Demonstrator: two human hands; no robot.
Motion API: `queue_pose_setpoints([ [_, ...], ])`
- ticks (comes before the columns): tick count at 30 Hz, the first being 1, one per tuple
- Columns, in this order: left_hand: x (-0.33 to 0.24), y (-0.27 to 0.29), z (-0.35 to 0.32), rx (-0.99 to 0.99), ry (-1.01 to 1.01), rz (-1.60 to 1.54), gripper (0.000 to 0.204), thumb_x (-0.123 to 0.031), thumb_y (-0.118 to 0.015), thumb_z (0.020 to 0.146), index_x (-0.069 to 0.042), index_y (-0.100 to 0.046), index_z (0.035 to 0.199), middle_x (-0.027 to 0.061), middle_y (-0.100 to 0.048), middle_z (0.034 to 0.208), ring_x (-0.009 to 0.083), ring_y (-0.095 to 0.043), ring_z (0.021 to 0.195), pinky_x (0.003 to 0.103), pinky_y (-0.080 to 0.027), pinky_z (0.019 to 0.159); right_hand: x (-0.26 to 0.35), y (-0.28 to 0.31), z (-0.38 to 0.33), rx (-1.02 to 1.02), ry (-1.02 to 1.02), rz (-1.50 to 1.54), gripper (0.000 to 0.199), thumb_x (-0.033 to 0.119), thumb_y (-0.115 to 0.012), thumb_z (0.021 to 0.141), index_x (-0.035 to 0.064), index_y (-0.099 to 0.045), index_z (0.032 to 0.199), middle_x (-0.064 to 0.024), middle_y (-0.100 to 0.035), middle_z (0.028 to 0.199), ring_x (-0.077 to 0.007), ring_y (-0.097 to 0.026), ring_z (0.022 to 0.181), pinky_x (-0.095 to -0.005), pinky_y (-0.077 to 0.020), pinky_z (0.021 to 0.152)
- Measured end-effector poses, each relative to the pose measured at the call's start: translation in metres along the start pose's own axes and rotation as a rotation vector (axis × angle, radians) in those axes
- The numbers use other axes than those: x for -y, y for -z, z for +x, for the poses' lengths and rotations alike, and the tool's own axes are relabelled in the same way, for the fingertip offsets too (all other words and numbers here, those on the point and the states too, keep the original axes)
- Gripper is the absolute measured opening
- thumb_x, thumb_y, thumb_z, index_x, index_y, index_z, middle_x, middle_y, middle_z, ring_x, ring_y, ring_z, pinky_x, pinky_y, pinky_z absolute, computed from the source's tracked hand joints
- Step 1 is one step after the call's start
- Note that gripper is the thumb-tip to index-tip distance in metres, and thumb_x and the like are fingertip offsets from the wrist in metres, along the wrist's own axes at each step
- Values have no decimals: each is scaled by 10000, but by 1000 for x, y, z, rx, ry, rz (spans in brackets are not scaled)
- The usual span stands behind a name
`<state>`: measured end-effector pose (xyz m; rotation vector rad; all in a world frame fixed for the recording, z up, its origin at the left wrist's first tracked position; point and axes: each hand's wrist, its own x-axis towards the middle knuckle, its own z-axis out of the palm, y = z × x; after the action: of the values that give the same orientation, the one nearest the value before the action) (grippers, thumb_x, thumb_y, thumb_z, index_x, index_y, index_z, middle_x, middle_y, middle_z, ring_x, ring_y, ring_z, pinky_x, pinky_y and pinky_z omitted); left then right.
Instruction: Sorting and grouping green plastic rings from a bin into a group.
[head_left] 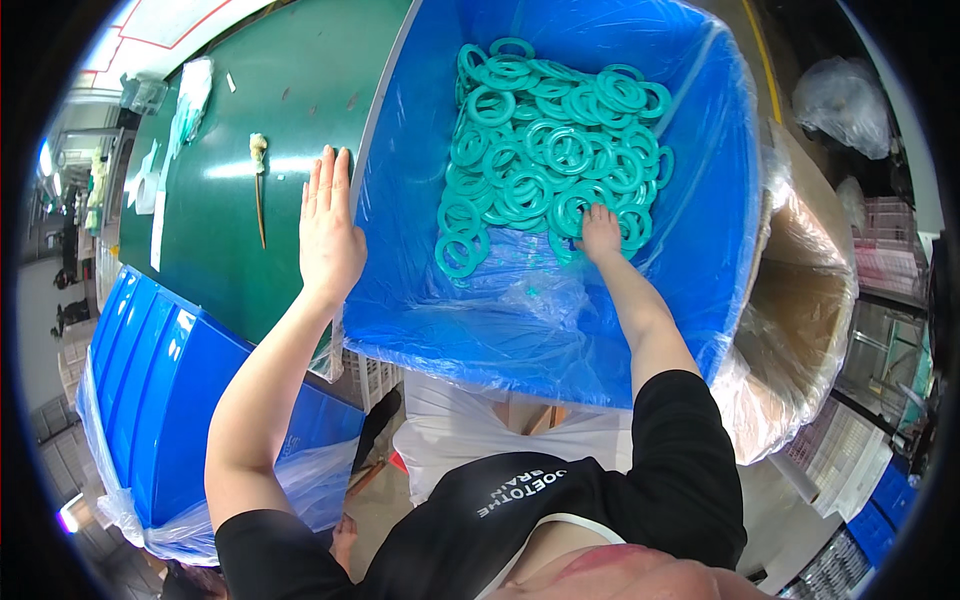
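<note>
Touching rings (569, 130): right hand (601, 236); left hand (332, 235) flat.

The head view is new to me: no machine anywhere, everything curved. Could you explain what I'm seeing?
There is no robot: a person works bare-handed. The single picture looks down from a wide fisheye camera on their head, so straight edges bend toward the rim.

The left hand is open, fingers extended, at the edge of a green table. A thin brown stick with a pale tip lies on that table. The right hand reaches into a blue bin lined with clear plastic, touching a pile of teal rings; whether it grips one is unclear.
</note>
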<state>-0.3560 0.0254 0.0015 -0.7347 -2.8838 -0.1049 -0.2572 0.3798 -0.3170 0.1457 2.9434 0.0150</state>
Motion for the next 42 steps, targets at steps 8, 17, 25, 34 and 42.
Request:
queue_pose_setpoints([
  [8, -3, -1, 7, 23, 19, -25, 842, 142, -448, 636, -58, -242, 1427, 153, -231, 1482, 307, -198, 1382, 398, -177, 1134, 34, -24, 8, 23, 93, -184, 428, 350, -733, 679, 80, -628, 995, -52, -546, 1057, -199, -479, 1028, -373, -342, 902],
  [17, 0, -3, 4, 10, 22, -27, 838, 140, -458, 645, -70, -246, 1428, 139, -231, 1484, 293, -201, 1383, 397, -181, 1135, 37, 0, -1, -127, -58, 292, 403, 199, -749, 661, 61, -547, 981, -92, -601, 937, -231, -545, 959, -438, -336, 855],
  [25, 3, -4, 3, 1, 36, -5, 852, 147, -465, 640, -88, -247, 1430, 127, -233, 1485, 285, -207, 1382, 393, -193, 1135, -11, -26, -51, 89, -597, 129, 479, 263, -768, 647, 86, -548, 1033, -73, -578, 1053, -223, -508, 1066, -438, -318, 889],
  [34, 3, -6, 4, -6, 31, -6, 857, 149, -465, 632, -90, -252, 1427, 116, -244, 1483, 280, -217, 1378, 394, -200, 1135, -3, -47, -40, 198, -450, 236, 373, 289, -710, 682, 67, -597, 960, -105, -580, 1028, -234, -485, 1077, -442, -294, 903],
  [42, 4, -5, 4, -17, 25, 3, 845, 151, -460, 625, -80, -274, 1417, 117, -261, 1475, 288, -232, 1371, 382, -219, 1129, 20, -41, -35, -413, -62, 245, 357, 265, -751, 657, 42, -589, 884, -92, -613, 973, -229, -523, 1015, -421, -290, 900],
])
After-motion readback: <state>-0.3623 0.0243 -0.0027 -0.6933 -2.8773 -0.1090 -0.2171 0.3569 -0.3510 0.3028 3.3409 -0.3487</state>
